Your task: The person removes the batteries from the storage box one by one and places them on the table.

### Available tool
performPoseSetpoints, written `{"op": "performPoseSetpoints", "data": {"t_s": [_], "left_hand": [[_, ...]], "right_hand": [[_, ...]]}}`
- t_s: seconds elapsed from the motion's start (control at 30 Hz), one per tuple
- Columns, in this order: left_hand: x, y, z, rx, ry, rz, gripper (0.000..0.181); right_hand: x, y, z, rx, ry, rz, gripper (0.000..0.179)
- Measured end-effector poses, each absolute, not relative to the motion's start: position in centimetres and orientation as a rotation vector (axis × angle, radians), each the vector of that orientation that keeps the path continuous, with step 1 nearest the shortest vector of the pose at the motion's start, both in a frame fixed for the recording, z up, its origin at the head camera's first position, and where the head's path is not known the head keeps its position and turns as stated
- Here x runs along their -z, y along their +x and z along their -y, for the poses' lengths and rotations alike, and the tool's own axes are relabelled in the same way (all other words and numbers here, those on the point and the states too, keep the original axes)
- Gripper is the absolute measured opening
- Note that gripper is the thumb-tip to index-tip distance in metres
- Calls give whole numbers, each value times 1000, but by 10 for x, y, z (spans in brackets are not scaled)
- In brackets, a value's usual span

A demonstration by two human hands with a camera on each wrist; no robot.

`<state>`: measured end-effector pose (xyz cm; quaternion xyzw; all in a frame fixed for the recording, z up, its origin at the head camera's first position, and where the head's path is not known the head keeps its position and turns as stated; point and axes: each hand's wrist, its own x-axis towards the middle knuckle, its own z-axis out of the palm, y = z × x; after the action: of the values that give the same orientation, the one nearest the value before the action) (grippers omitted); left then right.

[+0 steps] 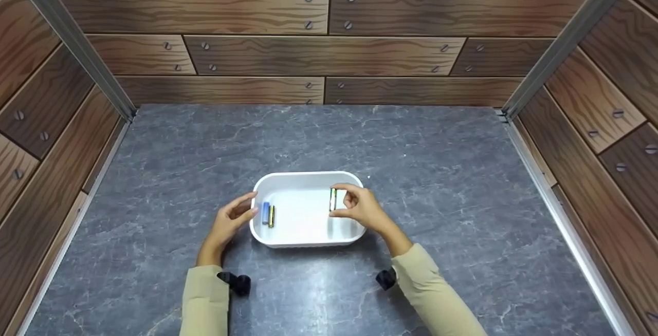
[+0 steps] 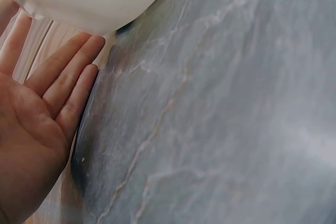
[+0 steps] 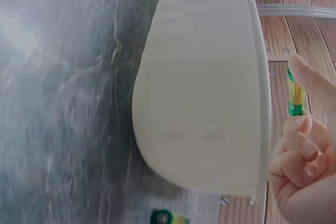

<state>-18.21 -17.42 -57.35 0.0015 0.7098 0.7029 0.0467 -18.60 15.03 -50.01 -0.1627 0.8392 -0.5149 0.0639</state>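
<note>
A white plastic tub (image 1: 300, 233) sits in front of me on the grey table. My right hand (image 1: 366, 207) pinches a small green and yellow battery (image 3: 295, 95) by its two ends, between thumb and index finger, above the tub's right part. Its other fingers are curled in, as the right wrist view shows. My left hand (image 1: 229, 225) is at the tub's left end, with thumb and index fingertips right at the rim and fingers mostly straight. Inside the tub at the left, a blue battery (image 1: 266, 213) and a dark and yellow battery (image 1: 271, 217) lie side by side.
In the right wrist view, another green and yellow battery (image 3: 167, 217) shows beyond the tub's end. Wood-patterned walls (image 1: 329, 56) with metal corner posts (image 1: 560, 33) enclose the table (image 1: 308, 135) at the back and both sides.
</note>
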Motion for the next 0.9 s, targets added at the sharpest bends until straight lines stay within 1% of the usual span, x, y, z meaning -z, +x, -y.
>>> {"op": "performPoseSetpoints", "data": {"t_s": [0.27, 0.47, 0.77, 0.9], "left_hand": [[573, -183, 173, -2135, -4, -2171, 44], [574, -183, 174, -2142, 3, -2165, 44], [574, -181, 175, -2136, 19, -2160, 44], [574, -182, 175, -2136, 19, -2160, 45]], "right_hand": [[499, -185, -170, 1521, -475, -2565, 55], [501, -183, -185, 1531, -422, -2545, 58], [505, -183, -206, 1576, -435, -2462, 62], [507, -183, -214, 1602, -435, -2442, 61]]}}
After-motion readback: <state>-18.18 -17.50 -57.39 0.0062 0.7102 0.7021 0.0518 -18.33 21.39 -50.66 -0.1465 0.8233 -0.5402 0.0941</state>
